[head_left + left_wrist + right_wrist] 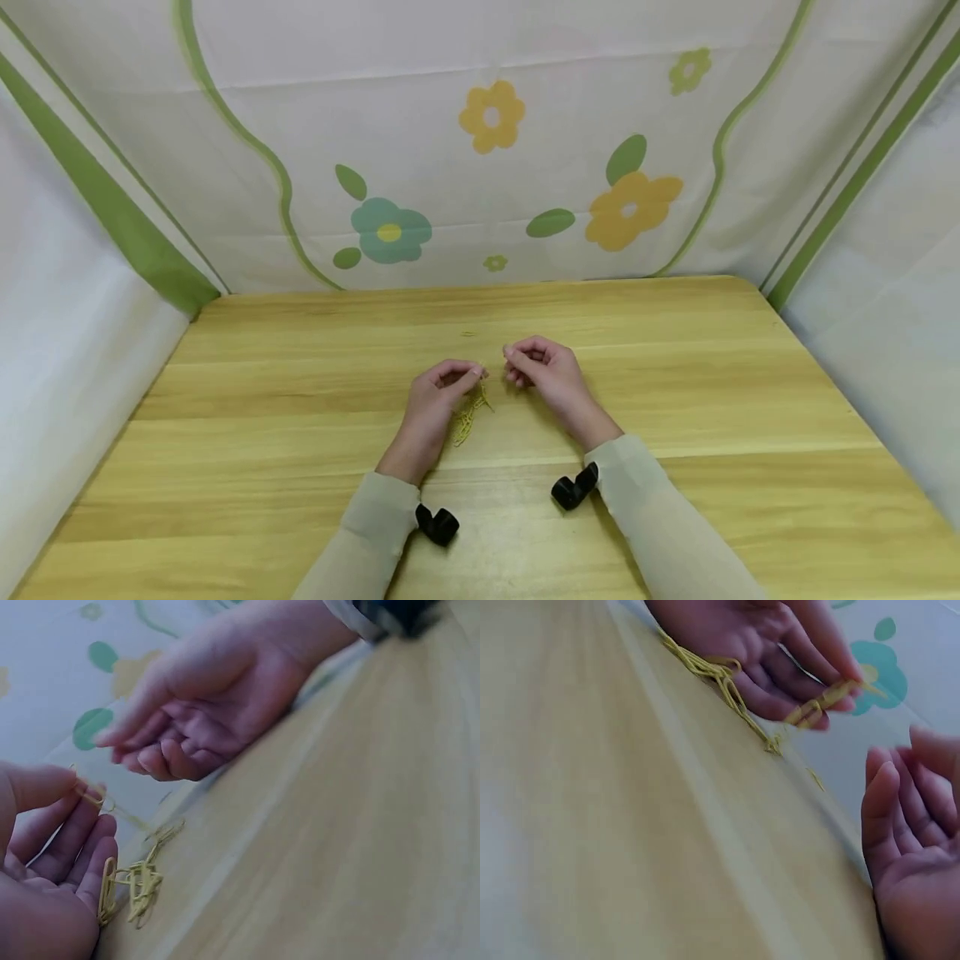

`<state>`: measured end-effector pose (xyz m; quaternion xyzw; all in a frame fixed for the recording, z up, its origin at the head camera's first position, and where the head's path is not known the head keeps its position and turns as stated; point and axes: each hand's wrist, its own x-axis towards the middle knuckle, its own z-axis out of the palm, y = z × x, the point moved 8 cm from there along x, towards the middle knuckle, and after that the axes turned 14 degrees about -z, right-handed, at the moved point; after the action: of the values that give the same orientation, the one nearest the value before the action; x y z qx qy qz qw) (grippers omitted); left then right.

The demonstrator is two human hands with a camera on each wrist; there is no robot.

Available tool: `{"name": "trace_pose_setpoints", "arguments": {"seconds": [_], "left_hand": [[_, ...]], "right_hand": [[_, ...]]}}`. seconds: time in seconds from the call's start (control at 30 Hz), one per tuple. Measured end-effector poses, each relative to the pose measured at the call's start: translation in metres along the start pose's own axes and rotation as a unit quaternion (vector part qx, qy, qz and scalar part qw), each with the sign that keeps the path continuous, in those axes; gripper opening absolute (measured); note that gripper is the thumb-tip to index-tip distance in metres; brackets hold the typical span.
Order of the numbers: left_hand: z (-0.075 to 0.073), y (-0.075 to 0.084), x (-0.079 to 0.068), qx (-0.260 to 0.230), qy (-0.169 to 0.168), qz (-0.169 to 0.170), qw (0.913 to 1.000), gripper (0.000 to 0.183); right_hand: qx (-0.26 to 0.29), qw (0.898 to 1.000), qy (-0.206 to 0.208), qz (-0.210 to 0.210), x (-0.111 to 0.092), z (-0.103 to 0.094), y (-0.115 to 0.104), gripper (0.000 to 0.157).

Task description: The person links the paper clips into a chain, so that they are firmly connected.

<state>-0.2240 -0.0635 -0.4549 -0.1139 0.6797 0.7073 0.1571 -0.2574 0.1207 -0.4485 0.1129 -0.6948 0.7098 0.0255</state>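
Between thumb and fingers, my left hand (438,404) pinches the end of a chain of yellow paper clips (465,423). From those fingertips the chain hangs down to the wooden table (247,467), where several linked clips bunch beside the palm in the left wrist view. One pinched clip (91,796) sticks out past the left thumb. My right hand (549,375) is just to the right, apart from the chain, its fingers loosely bent. In the right wrist view, its thumb and fingertips have a gap between them with nothing visible there.
Beyond the hands, a loose yellow paper clip (468,333) lies on the table. A white cloth (420,100) printed with flowers stands behind the table's far edge, with white cloth on both sides. Black wrist cameras sit at both sleeves.
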Motion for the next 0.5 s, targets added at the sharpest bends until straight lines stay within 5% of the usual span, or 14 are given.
{"name": "trace_pose_setpoints", "arguments": {"seconds": [0.23,0.5], "left_hand": [[-0.01,0.001,0.004,-0.118,-0.002,0.003,0.993,0.022],[-0.021,0.005,0.005,-0.185,0.003,0.019,0.9825,0.012]], "right_hand": [[-0.01,0.999,0.029,0.013,0.026,0.002,0.007,0.021],[-0.133,0.991,-0.022,0.021,0.06,0.017,0.01,0.025]]}}
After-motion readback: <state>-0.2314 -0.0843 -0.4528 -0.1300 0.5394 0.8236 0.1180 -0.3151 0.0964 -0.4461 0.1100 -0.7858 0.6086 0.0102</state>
